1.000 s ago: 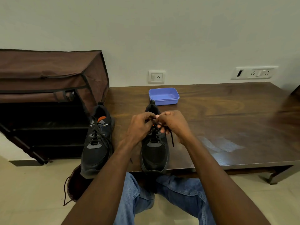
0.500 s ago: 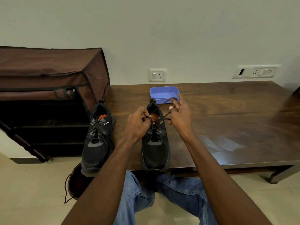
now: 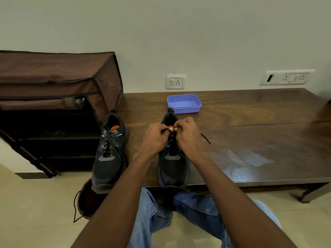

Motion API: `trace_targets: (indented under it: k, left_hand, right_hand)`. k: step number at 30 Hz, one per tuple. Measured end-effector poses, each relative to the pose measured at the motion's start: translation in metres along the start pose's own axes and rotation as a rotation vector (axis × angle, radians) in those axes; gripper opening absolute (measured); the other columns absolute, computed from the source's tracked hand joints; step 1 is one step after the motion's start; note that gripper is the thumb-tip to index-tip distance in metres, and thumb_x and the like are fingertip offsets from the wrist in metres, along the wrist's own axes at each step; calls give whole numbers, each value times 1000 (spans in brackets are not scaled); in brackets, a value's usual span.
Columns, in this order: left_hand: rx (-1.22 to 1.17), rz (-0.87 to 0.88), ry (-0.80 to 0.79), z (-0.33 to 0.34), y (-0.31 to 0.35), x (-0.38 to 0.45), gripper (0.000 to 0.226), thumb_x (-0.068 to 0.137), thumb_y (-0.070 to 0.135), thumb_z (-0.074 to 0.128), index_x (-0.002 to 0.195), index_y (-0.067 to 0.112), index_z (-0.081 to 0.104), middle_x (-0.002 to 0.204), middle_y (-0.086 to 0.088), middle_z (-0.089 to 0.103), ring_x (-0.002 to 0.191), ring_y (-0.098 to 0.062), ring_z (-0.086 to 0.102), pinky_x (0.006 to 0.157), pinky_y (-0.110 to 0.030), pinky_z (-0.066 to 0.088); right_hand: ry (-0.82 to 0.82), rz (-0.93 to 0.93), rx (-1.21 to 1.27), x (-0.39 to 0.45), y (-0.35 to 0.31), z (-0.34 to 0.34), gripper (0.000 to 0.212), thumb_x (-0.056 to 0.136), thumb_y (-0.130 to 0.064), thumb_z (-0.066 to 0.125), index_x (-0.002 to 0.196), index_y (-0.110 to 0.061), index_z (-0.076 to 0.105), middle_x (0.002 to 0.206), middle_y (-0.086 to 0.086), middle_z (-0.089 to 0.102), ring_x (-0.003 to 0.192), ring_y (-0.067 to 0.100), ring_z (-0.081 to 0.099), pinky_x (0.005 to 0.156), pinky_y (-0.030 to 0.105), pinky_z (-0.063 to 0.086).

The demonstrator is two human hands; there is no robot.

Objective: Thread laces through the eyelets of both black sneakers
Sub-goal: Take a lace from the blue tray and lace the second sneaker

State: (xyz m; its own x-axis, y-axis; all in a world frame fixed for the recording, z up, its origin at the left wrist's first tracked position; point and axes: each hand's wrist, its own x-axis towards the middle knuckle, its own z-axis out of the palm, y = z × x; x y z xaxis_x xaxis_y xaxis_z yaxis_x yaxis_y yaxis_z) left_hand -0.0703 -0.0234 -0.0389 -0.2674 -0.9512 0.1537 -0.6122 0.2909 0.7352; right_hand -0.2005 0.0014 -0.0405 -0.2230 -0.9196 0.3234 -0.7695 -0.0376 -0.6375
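Two black sneakers stand on the dark wooden table, toes toward me. The left sneaker is laced, its black lace lying loose over the tongue. Over the tongue of the right sneaker both my hands work close together. My left hand pinches the black lace at the top eyelets. My right hand pinches the lace from the other side, and a loose lace end trails onto the table to its right. The top eyelets are hidden by my fingers.
A blue plastic tray sits just behind the right sneaker. A brown fabric shoe rack stands at the left against the table. A brown shoe with a loose lace lies on the floor below the left sneaker. My knees are under the table's front edge.
My right hand, which had pulled the lace up and back toward the blue tray, has come down again to the tongue beside my left hand. The sneakers have not moved.
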Motion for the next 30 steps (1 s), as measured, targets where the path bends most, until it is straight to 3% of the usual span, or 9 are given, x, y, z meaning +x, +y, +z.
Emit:
trace_targets:
  k: [3, 6, 10, 13, 15, 18, 22, 26, 30]
  left_hand:
    - [-365, -178, 68, -2, 7, 2, 10, 96, 18, 65, 88, 15, 59, 79, -4, 65, 67, -9, 58, 55, -21, 45]
    - [-564, -340, -10, -3, 9, 2, 23, 98, 25, 62, 115, 10, 61, 100, -5, 72, 83, -8, 64, 64, -17, 49]
    - [-733, -359, -17, -8, 7, 0, 23, 100, 28, 57, 97, 10, 71, 86, -4, 72, 83, -13, 67, 70, -21, 51]
    - [-765, -398, 52, -9, 8, 0, 23, 99, 28, 59, 89, 12, 73, 84, -1, 71, 80, -8, 64, 62, -15, 48]
    - [-770, -437, 147, -10, 7, 0, 21, 97, 24, 61, 96, 7, 74, 86, 2, 68, 81, -4, 59, 62, -13, 47]
    - [-775, -506, 339, -11, -9, 8, 18, 96, 28, 64, 89, 15, 75, 89, 6, 64, 89, -10, 58, 82, -28, 49]
    - [-919, -657, 541, -19, -26, 14, 20, 99, 23, 61, 87, 11, 73, 70, 0, 58, 56, -9, 51, 50, -24, 44]
    - [-1119, -745, 692, -27, -25, 13, 12, 102, 12, 53, 97, 4, 62, 71, -7, 66, 44, -10, 60, 43, -22, 50]
    - [-1083, -777, 831, -34, -33, 14, 22, 97, 0, 44, 113, -1, 59, 91, -13, 68, 68, -19, 67, 59, -29, 57]
  right_hand:
    - [19, 81, 95, -1, -3, -1, 19, 92, -9, 55, 97, -17, 71, 89, 0, 68, 78, 15, 63, 68, 35, 52]
    - [-36, 144, 219, -1, -8, -2, 29, 90, -7, 55, 113, -17, 71, 94, -2, 73, 82, 11, 66, 72, 32, 55]
    - [-232, 310, 466, 3, -14, -17, 24, 94, -16, 61, 118, -17, 63, 85, 5, 72, 51, 4, 58, 43, 25, 45]
    - [-337, 260, 454, 4, -13, -32, 19, 95, -17, 66, 113, -10, 67, 69, 8, 67, 52, 8, 55, 46, 16, 44]
    - [-238, 265, 494, 6, -8, -38, 17, 92, -11, 68, 107, -4, 69, 66, 6, 63, 55, 9, 55, 51, 11, 44]
    - [-31, 341, 645, 13, 5, -51, 13, 88, -6, 69, 99, 2, 69, 62, 4, 60, 50, 8, 52, 56, 12, 46]
    - [111, 496, 817, 20, 27, -64, 6, 90, -7, 68, 90, -6, 63, 62, 0, 51, 49, 9, 45, 51, 24, 48]
    - [297, 582, 479, 31, 55, -65, 8, 88, -13, 69, 84, -10, 63, 72, 0, 58, 67, 17, 54, 66, 31, 44]
    - [375, 640, -33, 25, 68, -75, 14, 89, -14, 59, 96, -5, 67, 100, 16, 70, 94, 36, 64, 78, 36, 45]
